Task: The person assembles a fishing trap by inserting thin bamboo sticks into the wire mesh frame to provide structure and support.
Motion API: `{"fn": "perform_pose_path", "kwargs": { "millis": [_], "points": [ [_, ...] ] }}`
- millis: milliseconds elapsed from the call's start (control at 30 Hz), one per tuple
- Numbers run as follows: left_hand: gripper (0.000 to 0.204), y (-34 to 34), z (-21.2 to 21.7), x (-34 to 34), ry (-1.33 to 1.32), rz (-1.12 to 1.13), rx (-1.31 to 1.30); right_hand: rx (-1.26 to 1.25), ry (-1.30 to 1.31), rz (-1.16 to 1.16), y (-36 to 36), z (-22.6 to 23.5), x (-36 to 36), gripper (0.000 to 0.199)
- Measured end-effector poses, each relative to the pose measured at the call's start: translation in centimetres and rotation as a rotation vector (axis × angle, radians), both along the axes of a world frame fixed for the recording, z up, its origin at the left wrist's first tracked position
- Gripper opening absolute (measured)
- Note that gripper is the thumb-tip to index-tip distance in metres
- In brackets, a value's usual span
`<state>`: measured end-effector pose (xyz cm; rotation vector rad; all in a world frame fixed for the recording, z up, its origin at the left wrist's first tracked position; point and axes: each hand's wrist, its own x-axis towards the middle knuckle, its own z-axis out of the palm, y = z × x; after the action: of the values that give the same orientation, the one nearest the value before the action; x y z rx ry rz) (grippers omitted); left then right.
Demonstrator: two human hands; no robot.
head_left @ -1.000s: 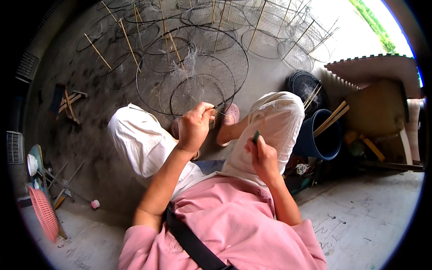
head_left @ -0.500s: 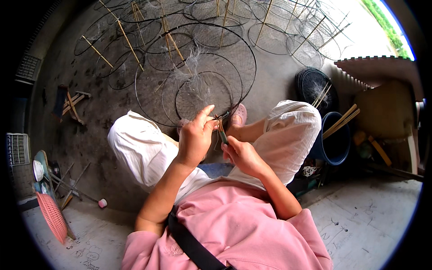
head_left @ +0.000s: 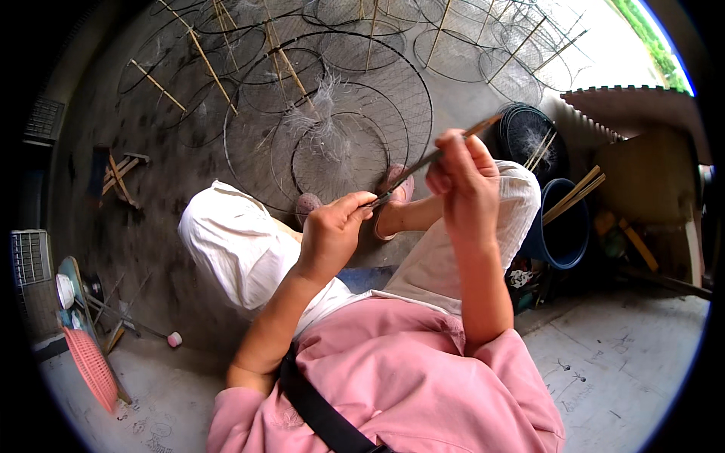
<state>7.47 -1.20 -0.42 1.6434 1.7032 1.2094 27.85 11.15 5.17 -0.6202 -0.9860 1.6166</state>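
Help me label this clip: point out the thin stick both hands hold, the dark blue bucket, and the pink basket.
thin stick (head_left: 430, 158), head view, mid-shaft between the hands.
dark blue bucket (head_left: 563, 245), head view, outer wall.
pink basket (head_left: 91, 366), head view, meshed side.

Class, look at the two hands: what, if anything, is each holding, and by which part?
Both hold one thin stick. The left hand pinches its lower end between the fingertips; the right hand grips it nearer the upper end, whose tip pokes out above the fingers.

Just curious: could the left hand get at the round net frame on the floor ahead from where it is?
Probably yes: the left hand hangs above the net frame, with open air between, though it pinches the thin stick.
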Motion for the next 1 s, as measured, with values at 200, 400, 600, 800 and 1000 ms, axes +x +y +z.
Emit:
{"fn": "perform_pose_path", "kwargs": {
  "millis": [200,400,600,800,1000],
  "points": [
    [0.016,0.7,-0.4,-0.1,-0.247,0.010,-0.132,0.450,-0.882,-0.083,-5.2,-5.6,3.9,0.010],
    [0.016,0.3,-0.1,0.9,-0.226,0.019,-0.111,0.719,-1.450,-0.027,-8.4,-9.9,2.3,0.016],
    [0.014,0.0,0.6,1.4,-0.360,0.059,-0.197,0.819,-1.360,0.024,-8.3,-7.1,1.9,0.015],
    [0.016,-0.1,3.0,1.6,-0.479,0.077,-0.347,0.948,-0.918,-0.021,-8.9,-4.7,2.1,0.032],
    [0.017,-0.4,3.9,2.0,-0.534,0.117,-0.452,0.721,-1.388,0.015,-9.7,-8.2,2.7,0.016]
  ]
}}
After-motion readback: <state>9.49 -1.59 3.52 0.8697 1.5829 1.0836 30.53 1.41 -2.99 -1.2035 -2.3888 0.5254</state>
